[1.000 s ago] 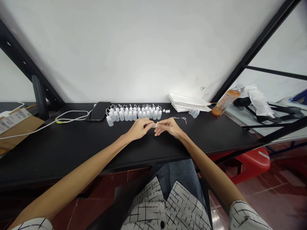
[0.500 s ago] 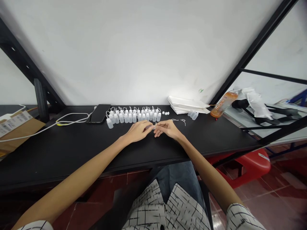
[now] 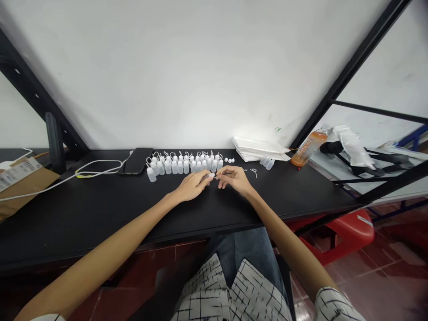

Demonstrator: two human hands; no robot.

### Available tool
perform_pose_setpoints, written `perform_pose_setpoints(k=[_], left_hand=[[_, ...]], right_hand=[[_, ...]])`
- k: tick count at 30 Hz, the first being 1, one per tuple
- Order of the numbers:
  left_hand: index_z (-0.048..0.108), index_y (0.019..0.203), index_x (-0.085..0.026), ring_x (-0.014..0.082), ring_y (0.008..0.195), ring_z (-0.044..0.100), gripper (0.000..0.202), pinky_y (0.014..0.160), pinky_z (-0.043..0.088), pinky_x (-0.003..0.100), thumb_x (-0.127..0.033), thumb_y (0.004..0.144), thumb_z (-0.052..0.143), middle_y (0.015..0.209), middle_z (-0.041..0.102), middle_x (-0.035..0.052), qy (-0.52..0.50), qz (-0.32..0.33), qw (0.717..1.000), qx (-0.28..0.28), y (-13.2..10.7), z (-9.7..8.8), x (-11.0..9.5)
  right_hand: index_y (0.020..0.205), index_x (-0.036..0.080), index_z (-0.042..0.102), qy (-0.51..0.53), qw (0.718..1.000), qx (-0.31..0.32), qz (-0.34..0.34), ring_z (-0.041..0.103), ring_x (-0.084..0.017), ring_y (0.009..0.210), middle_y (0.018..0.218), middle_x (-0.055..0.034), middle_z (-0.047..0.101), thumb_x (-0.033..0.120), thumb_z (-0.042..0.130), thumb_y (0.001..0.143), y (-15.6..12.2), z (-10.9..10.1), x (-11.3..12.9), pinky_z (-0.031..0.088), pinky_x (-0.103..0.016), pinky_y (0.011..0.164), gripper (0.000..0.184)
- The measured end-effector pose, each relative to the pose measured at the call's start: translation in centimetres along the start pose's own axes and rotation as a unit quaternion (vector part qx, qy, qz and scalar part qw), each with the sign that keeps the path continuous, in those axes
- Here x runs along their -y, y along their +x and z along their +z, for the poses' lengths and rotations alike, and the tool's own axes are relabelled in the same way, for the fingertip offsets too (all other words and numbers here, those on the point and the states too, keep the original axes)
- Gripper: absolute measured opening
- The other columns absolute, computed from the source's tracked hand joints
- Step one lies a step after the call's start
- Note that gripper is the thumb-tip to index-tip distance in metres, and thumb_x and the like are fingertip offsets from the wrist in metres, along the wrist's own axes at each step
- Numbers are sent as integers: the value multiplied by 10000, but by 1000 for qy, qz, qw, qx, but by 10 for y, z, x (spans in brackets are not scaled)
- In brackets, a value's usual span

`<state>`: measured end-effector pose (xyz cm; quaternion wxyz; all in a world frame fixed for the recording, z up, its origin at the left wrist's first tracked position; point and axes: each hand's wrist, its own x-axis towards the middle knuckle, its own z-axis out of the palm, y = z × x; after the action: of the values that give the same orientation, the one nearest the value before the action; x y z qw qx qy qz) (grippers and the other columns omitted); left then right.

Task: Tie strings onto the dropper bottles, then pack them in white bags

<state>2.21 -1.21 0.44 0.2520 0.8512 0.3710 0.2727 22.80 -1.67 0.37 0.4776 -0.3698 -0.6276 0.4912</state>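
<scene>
Over the black desk, my left hand is closed round a small translucent squeeze bottle, mostly covered by the fingers, its white top pointing right. My right hand pinches a tiny whitish piece at that end; thumb and fingertips hide its kind. Behind my hands stand several rows of small squeeze bottles with looped cap straps. To their right lie several loose white nozzle tips. A thin white loop strap rests beyond my right hand. Further right, a few bottles without caps lie together.
A black phone and a white cable are at the left, near a brown cardboard package. White paper sheets lie against the wall. An orange drink bottle leans by the right frame. A red stool stands below.
The view has shifted slightly. My fingertips have parted a little, and the bottle's white top shows more between them. Both hands keep their hold at nearly the same place.
</scene>
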Motion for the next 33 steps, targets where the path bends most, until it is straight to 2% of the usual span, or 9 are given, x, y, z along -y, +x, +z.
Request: perform_pose_setpoints(k=[3,6,10,14,16,19,22,29,33], left_hand=[[549,867,-173,133,626,564,383,539,413,234,-487,979,361,729,604,20,-155,-30,987,-18,4,1,-1],[534,883,-162,103,601,528,366,422,353,192,-517,933,457,864,606,54,-299,-69,950,-55,8,2,-3],[560,870,-146,83,584,477,376,405,331,170,-522,876,559,821,576,42,-349,-79,931,-68,9,-1,-7],[574,896,-149,101,629,494,359,434,362,179,-504,850,599,810,571,37,-323,-69,943,-43,7,-1,-7],[570,874,-153,101,617,473,339,451,365,185,-492,858,581,746,520,11,-315,-81,945,-27,7,1,-5],[570,845,-162,90,572,403,300,447,313,186,-459,874,539,679,424,-21,-336,-92,937,-13,6,4,-3],[553,789,-163,85,540,342,335,431,234,191,-475,893,490,652,378,-26,-364,-101,926,-14,5,2,-3],[420,617,-173,53,457,312,470,426,272,181,-541,826,626,540,304,-64,-284,-107,952,-49,3,-1,-3],[478,658,-171,50,377,398,404,398,308,188,-493,821,657,497,426,-62,-289,-105,951,-23,2,0,0]], right_hand=[[788,131,697,19,999,37,15,678,-165,542,707,-49,703,388,826,657,-1,0,1,526,-249,483,316],[787,126,707,27,997,72,31,681,-176,552,717,-63,711,392,831,643,-2,3,0,539,-268,483,327],[819,128,707,2,997,64,34,664,-170,544,752,-73,713,402,805,658,1,0,-3,521,-270,466,333],[831,137,705,-129,982,-134,-13,581,-130,477,741,-58,696,374,701,717,20,-30,-6,426,-243,423,263],[854,147,713,-247,936,-250,-18,597,-150,525,749,-53,699,302,621,754,33,-49,-8,479,-285,537,206],[919,180,736,-438,841,-317,3,661,-229,795,881,-71,725,206,547,778,50,-68,-15,494,-353,772,237],[1017,211,738,-532,797,-282,52,634,-267,984,1004,-80,717,209,546,800,59,-73,-25,467,-364,847,290],[1052,264,736,-566,792,-221,56,625,-235,972,1009,-53,707,278,535,867,62,-74,-39,458,-317,802,274],[928,248,754,-559,794,-234,40,632,-236,945,1007,-56,708,248,541,851,60,-75,-35,453,-309,777,226]])
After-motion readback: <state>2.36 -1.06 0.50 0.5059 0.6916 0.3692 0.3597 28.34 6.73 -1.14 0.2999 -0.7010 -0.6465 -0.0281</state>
